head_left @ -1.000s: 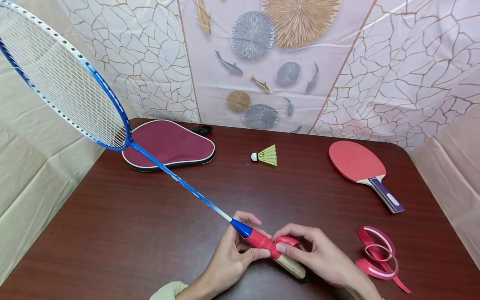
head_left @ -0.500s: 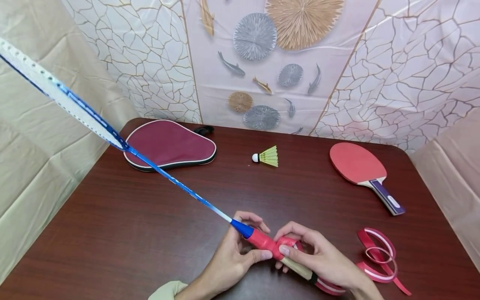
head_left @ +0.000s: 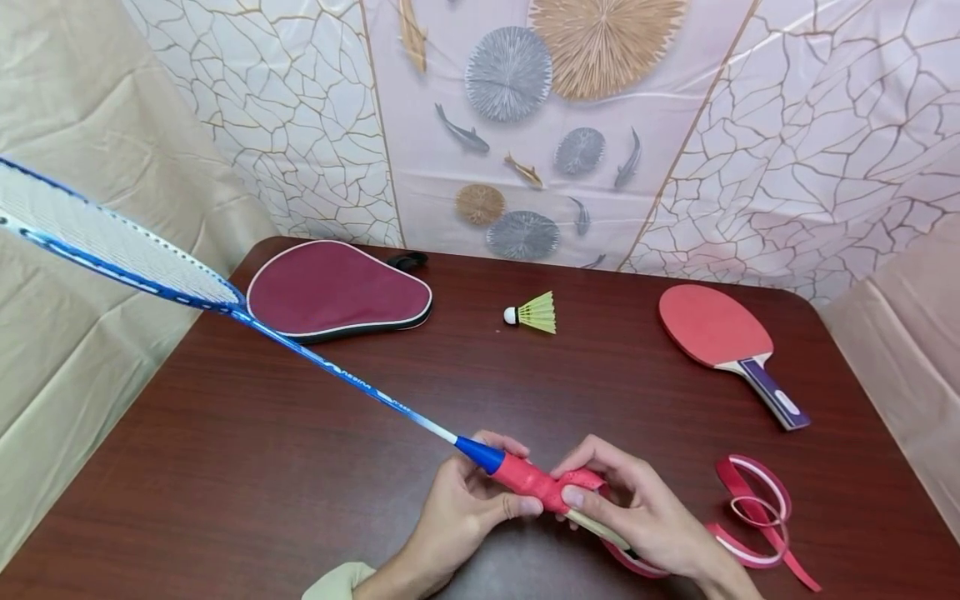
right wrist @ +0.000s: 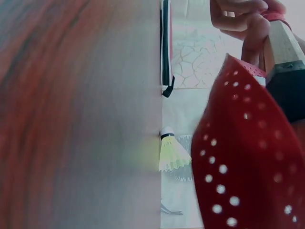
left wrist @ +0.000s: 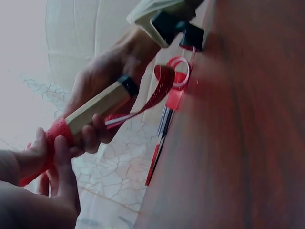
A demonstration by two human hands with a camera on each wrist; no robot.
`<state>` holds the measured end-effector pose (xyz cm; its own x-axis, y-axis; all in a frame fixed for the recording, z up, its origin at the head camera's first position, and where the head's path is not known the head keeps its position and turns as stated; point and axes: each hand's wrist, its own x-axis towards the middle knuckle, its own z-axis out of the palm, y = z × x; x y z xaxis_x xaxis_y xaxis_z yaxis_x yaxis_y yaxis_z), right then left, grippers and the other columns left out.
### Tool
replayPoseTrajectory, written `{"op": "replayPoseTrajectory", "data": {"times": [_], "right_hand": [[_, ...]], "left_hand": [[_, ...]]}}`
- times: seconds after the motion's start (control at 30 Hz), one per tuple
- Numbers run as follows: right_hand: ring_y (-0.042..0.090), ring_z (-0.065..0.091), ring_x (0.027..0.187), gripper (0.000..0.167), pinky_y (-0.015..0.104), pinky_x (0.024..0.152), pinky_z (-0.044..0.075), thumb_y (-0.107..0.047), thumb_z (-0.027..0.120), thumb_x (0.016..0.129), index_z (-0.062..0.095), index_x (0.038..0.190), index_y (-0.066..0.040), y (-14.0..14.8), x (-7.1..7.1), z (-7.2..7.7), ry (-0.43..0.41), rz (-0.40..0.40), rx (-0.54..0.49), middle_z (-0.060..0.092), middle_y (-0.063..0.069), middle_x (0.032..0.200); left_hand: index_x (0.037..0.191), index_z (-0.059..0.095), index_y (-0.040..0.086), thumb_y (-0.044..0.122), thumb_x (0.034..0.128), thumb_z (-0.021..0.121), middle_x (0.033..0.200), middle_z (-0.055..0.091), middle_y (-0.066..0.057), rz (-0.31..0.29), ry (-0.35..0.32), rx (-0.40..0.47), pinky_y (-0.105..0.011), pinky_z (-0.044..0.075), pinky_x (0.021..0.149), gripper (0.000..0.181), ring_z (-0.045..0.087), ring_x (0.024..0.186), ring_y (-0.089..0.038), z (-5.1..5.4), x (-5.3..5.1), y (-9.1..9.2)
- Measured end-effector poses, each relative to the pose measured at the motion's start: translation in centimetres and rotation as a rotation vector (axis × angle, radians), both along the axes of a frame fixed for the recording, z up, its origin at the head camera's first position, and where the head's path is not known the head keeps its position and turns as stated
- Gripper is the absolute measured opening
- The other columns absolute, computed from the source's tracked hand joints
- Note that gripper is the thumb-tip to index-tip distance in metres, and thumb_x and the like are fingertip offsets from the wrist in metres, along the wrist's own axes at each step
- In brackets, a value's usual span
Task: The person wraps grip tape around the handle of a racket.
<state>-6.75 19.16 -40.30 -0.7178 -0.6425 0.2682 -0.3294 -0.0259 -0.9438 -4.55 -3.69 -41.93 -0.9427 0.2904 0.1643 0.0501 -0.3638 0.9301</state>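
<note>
A blue and white badminton racket (head_left: 337,372) slants across the head view, its head at the far left. My left hand (head_left: 459,512) holds the handle's upper part, where red grip tape (head_left: 525,478) is wound below the blue cone. With thumb and fingers, my right hand (head_left: 645,504) pinches the tape against the handle at the edge of the wound part. Bare wood (left wrist: 97,106) shows below the winding, ending in a black butt cap (left wrist: 128,85). The loose perforated tape (right wrist: 248,148) hangs from the right hand, large and close in the right wrist view.
On the brown table (head_left: 300,467) lie a maroon paddle case (head_left: 337,283), a yellow shuttlecock (head_left: 532,313) and a red table tennis paddle (head_left: 716,325). A curled length of red tape (head_left: 765,508) lies at the right, beside the right forearm. Patterned cloth (head_left: 517,125) hangs behind.
The racket has turned about its shaft, and its head has swung lower at the left. Both hands stay on the handle; the right hand's hold on the tape has shifted slightly.
</note>
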Motion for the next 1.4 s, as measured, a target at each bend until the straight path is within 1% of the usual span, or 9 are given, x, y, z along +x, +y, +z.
{"op": "replayPoseTrajectory", "data": {"times": [0.2, 0.33, 0.47, 0.73, 0.9, 1.0, 1.1, 1.27, 1.4], "right_hand": [[0.022, 0.061, 0.075, 0.034, 0.031, 0.061, 0.052, 0.016, 0.057, 0.09, 0.057, 0.116, -0.006, -0.1, 0.0, -0.1, 0.031, -0.041, 0.006, 0.063, 0.009, 0.092], [0.021, 0.061, 0.082, 0.034, 0.03, 0.065, 0.052, 0.014, 0.062, 0.088, 0.059, 0.114, -0.008, -0.2, 0.1, -0.3, 0.065, -0.082, 0.033, 0.064, 0.009, 0.1], [0.024, 0.061, 0.093, 0.033, 0.03, 0.072, 0.054, 0.01, 0.066, 0.088, 0.059, 0.112, -0.01, -0.3, 0.1, -0.1, 0.087, -0.093, 0.052, 0.064, 0.01, 0.108], [0.025, 0.064, 0.092, 0.026, 0.031, 0.075, 0.054, -0.004, 0.073, 0.088, 0.06, 0.109, -0.015, -0.6, 0.5, 0.5, 0.018, -0.125, 0.131, 0.067, 0.006, 0.107], [0.021, 0.064, 0.08, 0.03, 0.03, 0.065, 0.051, -0.014, 0.081, 0.082, 0.064, 0.106, -0.017, -0.4, 0.5, 0.7, -0.014, -0.239, 0.2, 0.067, 0.002, 0.098], [0.018, 0.061, 0.078, 0.029, 0.03, 0.063, 0.05, -0.019, 0.084, 0.079, 0.066, 0.102, -0.02, -0.3, 0.4, 0.7, 0.015, -0.289, 0.239, 0.064, -0.001, 0.093], [0.017, 0.056, 0.075, 0.025, 0.033, 0.059, 0.048, -0.021, 0.085, 0.078, 0.066, 0.094, -0.022, -0.3, 0.2, 0.6, 0.05, -0.292, 0.247, 0.058, -0.002, 0.085], [0.018, 0.052, 0.072, 0.021, 0.035, 0.055, 0.044, -0.015, 0.083, 0.08, 0.064, 0.087, -0.022, -0.4, 0.4, 0.8, 0.028, -0.25, 0.203, 0.052, -0.001, 0.08], [0.019, 0.051, 0.071, 0.02, 0.033, 0.054, 0.043, -0.011, 0.081, 0.082, 0.064, 0.087, -0.02, -0.5, 0.5, 0.9, 0.033, -0.264, 0.167, 0.051, 0.0, 0.079]], "left_hand": [[0.123, 0.061, -0.001, 0.001, 0.0856, 0.074, 0.115, 0.065, -0.018, 0.004, 0.015, 0.021, -0.039, 0.058, 0.077, 0.04, 0.069, 0.084, -0.033, -0.2, 0.4, 0.3], [0.128, 0.057, 0.004, 0.002, 0.0901, 0.07, 0.115, 0.064, -0.013, 0.007, 0.153, -0.069, -0.038, 0.058, 0.073, 0.04, 0.069, 0.081, -0.031, -0.3, 0.5, 0.4], [0.126, 0.055, 0.005, 0.002, 0.0897, 0.07, 0.119, 0.06, -0.013, 0.016, 0.281, -0.122, -0.039, 0.057, 0.077, 0.039, 0.066, 0.094, -0.024, -0.3, 0.5, 0.6], [0.116, 0.059, 0.013, 0.014, 0.0864, 0.076, 0.112, 0.06, -0.002, 0.031, 0.217, -0.252, -0.035, 0.056, 0.081, 0.034, 0.064, 0.099, -0.021, 0.0, 0.6, 0.7], [0.114, 0.06, 0.007, 0.007, 0.0851, 0.076, 0.109, 0.062, -0.005, 0.034, 0.203, -0.216, -0.036, 0.056, 0.08, 0.033, 0.066, 0.095, -0.021, -0.1, 0.4, 0.6], [0.112, 0.06, 0.005, 0.003, 0.0848, 0.075, 0.108, 0.063, -0.008, 0.047, 0.244, -0.19, -0.036, 0.057, 0.079, 0.032, 0.067, 0.094, -0.022, -0.3, 0.3, 0.5], [0.112, 0.06, 0.007, 0.005, 0.0852, 0.076, 0.108, 0.063, -0.008, 0.052, 0.256, -0.19, -0.036, 0.057, 0.079, 0.031, 0.066, 0.094, -0.022, -0.4, 0.3, 0.5], [0.113, 0.059, 0.011, 0.013, 0.0859, 0.077, 0.111, 0.062, -0.01, 0.031, 0.168, -0.202, -0.036, 0.055, 0.085, 0.032, 0.065, 0.098, -0.023, -0.1, 0.3, 0.3], [0.113, 0.058, 0.009, 0.013, 0.0859, 0.077, 0.111, 0.062, -0.012, 0.013, 0.146, -0.181, -0.037, 0.056, 0.083, 0.033, 0.067, 0.097, -0.024, -0.1, 0.3, 0.3]]}}
